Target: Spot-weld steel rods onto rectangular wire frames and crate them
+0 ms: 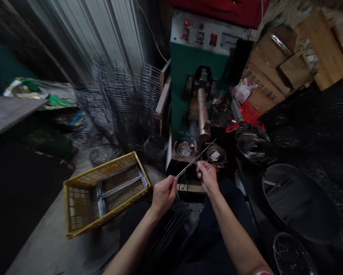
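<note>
My left hand (164,193) is closed around the near end of a thin metal rod (185,167). The rod slants up and right, its far end passing in front of the electrodes of a green spot welder (183,72). With thumb and forefinger pinched, my right hand (208,176) holds a tiny metal piece beside the rod; its shape is mostly hidden. Below the electrodes sits a bowl of small shiny metal parts (184,149). To the right of it stands a dark dish (221,157) with pale scraps in it.
At left, a yellow plastic crate (71,210) holds metal rod frames. Behind it rise stacks of wire baskets (117,91). Wire coils (253,147) and a large dark basin (300,206) are on the right. A cardboard box (263,88) leans beside the welder. Several wires lie across my lap.
</note>
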`<state>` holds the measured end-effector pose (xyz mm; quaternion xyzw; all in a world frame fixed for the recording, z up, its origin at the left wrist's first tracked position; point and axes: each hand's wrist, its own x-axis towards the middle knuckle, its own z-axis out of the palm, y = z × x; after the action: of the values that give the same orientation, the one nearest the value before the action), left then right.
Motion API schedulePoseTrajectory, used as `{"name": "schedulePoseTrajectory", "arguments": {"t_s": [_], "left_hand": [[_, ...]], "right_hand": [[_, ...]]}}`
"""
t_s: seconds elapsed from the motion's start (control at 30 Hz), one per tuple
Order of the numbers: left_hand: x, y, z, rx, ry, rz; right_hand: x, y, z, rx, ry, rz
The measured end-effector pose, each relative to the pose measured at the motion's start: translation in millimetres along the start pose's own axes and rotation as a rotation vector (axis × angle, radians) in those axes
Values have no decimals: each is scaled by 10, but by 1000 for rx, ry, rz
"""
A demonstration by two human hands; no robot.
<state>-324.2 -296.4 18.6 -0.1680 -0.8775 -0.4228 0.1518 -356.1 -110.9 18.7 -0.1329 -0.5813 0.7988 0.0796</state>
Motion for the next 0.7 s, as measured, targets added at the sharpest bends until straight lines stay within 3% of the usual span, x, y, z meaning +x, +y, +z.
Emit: {"name": "schedulePoseTrajectory", "arguments": {"t_s": [0.7], "left_hand": [[59,14,-13,-35,23,-45]], "right_hand": [[54,2,38,-58,20,-46]]}}
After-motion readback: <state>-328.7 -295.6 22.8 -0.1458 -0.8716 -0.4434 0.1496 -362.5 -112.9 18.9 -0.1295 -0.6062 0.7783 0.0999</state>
